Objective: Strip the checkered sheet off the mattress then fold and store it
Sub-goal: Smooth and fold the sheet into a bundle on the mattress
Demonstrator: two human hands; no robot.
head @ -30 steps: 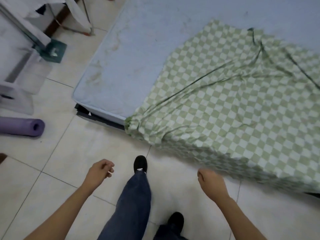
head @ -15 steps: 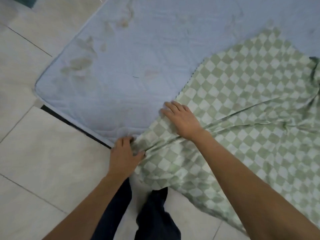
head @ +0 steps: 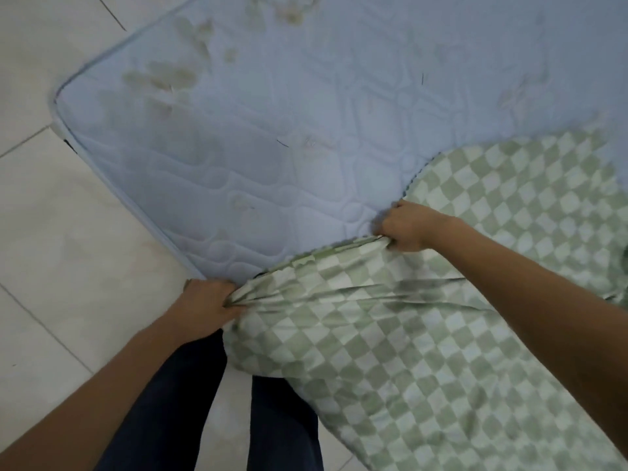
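Beyond both hands, spreading away from the knuckles, lies the pale blue quilted mattress point(head: 306, 113). It is bare over most of what shows, and its rounded corner sits far out past the left hand. The checkered sheet point(head: 390, 351), green and white, covers the mattress only on the right hand's side and beyond that wrist. From there it spills off the near edge and hangs in folds under the right forearm, down toward the person's legs. Its free edge runs as a drawn, creased line from one hand to the other.

Light floor tiles point(head: 51, 249) with thin dark joints spread out to the outer side of the left hand and under the left forearm. Dark blue trouser legs point(head: 176, 402) stand beneath the left wrist, with the hanging cloth just beside them.

The right hand point(head: 407, 229) is closed into a fist over the mattress top, fingers curled tight around the sheet's edge. The left hand point(head: 207, 305) is lower, at the mattress's near edge, its fingers wrapped around a bunched gather of the same cloth. Brownish stains point(head: 163, 74) mark the bare quilting well beyond the left hand, near the far corner.
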